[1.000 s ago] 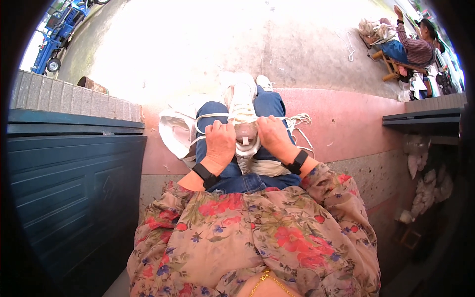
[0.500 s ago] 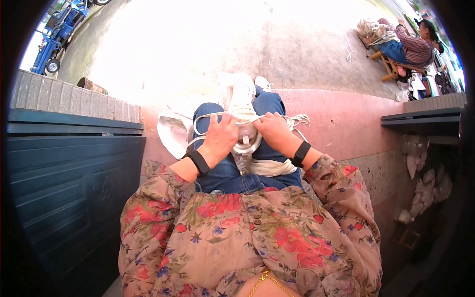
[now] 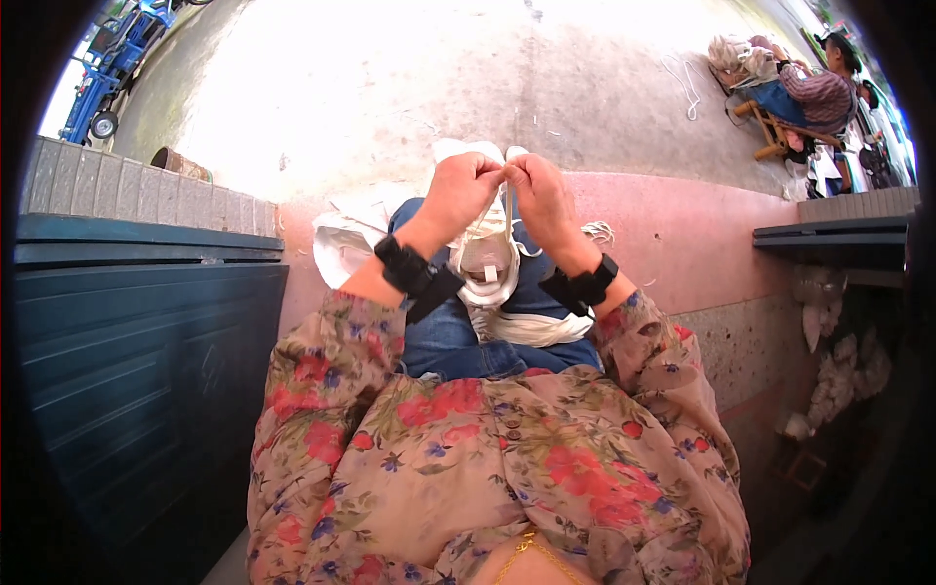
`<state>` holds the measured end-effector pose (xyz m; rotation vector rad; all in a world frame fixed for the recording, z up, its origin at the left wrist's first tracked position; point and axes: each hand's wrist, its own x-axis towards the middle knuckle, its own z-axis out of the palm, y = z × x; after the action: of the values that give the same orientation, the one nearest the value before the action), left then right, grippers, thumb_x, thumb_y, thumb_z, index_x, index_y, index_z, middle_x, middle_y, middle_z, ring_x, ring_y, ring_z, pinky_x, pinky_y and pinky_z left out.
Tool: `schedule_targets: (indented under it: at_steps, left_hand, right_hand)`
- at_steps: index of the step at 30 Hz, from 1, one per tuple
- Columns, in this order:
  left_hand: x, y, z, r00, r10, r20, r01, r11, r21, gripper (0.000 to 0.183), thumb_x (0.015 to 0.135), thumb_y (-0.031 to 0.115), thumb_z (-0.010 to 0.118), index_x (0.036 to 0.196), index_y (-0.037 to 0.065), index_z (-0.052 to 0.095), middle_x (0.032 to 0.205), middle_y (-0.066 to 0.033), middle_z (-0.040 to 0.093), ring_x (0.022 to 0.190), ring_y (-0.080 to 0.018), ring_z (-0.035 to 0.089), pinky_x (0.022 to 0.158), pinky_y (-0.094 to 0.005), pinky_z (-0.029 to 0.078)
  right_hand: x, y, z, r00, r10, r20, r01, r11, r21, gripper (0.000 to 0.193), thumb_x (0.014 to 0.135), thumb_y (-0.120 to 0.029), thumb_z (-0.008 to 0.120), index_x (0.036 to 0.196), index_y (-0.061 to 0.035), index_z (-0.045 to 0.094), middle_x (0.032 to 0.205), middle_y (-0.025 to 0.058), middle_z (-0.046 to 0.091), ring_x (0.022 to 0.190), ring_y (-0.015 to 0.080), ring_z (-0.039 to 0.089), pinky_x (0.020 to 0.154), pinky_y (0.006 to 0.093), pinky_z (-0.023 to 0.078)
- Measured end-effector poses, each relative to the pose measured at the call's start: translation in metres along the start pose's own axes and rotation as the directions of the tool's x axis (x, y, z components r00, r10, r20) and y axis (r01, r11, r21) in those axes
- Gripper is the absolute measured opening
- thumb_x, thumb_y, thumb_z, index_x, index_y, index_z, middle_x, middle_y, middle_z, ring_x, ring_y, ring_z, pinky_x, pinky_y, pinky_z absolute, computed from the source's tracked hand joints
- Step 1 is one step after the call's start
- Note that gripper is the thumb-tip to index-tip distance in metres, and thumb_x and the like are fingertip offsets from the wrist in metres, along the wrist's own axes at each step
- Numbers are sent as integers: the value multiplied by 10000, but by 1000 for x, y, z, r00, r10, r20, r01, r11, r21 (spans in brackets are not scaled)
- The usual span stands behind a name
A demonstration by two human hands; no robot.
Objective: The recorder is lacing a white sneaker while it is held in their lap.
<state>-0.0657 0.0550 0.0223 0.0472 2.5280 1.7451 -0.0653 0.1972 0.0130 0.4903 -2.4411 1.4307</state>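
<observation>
The white shoe [image 3: 487, 265] sits in the middle of the blue jeans [image 3: 439, 336], heel toward the flowery shirt [image 3: 502, 439]. The left hand [image 3: 456, 197] and right hand [image 3: 544, 201] are close together over its front, each grip pinched tight on the lace [image 3: 509, 207] (a white bundle [image 3: 546, 329] lies by the jeans' right edge).

On your left a dark blue panelled door [image 3: 136, 380], grey tiled wall [image 3: 146, 200] beyond it, pink floor strip [image 3: 682, 234] before you, concrete ground [image 3: 604, 117] farther out, brightly lit, dimmer at your lower right
</observation>
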Motion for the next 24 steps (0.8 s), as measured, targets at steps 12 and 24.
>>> schedule_targets:
  at_steps: [12, 24]
  left_hand:
    - [-129, -270, -150, 722, -410, -557, 691, 469, 551, 435, 688, 223, 637, 1039, -4, 516, 1043, -234, 537, 993, -377, 501, 839, -450, 397]
    - [-162, -266, -137, 453, -853, -258, 801, 517, -301, 316, 834, 240, 562, 1068, 38, 493, 713, -30, 518, 554, -106, 482, 441, -235, 403]
  right_hand:
    - [-35, 77, -6, 789, 427, 443, -517, 850, 103, 177, 808, -28, 496, 975, 23, 527, 768, 117, 603, 696, 185, 590, 625, 285, 464]
    - [-25, 33, -10, 734, 224, 641, -183, 974, -130, 249, 701, -3, 539, 950, -1, 528, 649, 118, 590, 612, 250, 592, 565, 326, 455]
